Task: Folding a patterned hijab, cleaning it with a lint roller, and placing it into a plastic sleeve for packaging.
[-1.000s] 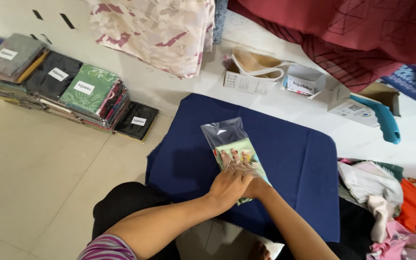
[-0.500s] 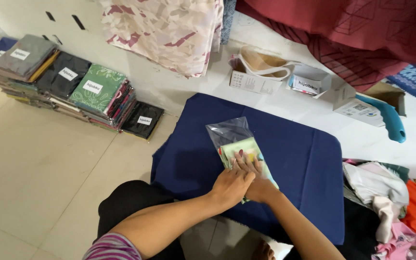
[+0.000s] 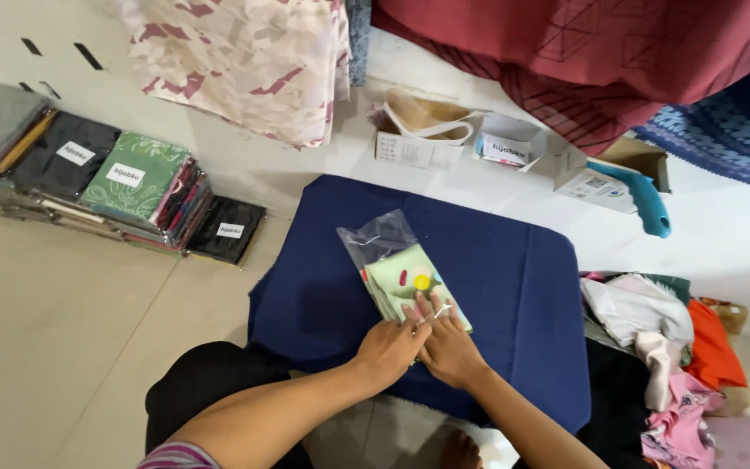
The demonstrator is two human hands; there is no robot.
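Hands: left hand (image 3: 390, 349) and right hand (image 3: 446, 346) lie side by side, fingers flat, pressing the near end of the bagged cloth.
Bagged cloth: pale green folded cloth (image 3: 414, 285) already inside clear plastic bag (image 3: 377, 238), mid navy mat (image 3: 488, 287).
Left: far bag mouth looks unsealed.

One head-worn camera looks steeply down, close over the navy cloth (image 3: 496, 287) spread on the floor.

A tiled floor workspace against a pale wall.

Cream floor tiles (image 3: 62, 347) meet a white wall (image 3: 245, 165) at twelve o'clock. Patterned pink fabric (image 3: 245, 61) and maroon cloth (image 3: 583, 52) hang there. Stacks of packaged cloth (image 3: 88, 174) sit at ten o'clock, small cardboard boxes (image 3: 418, 139) at one, a heap of clothes (image 3: 661, 347) at four.
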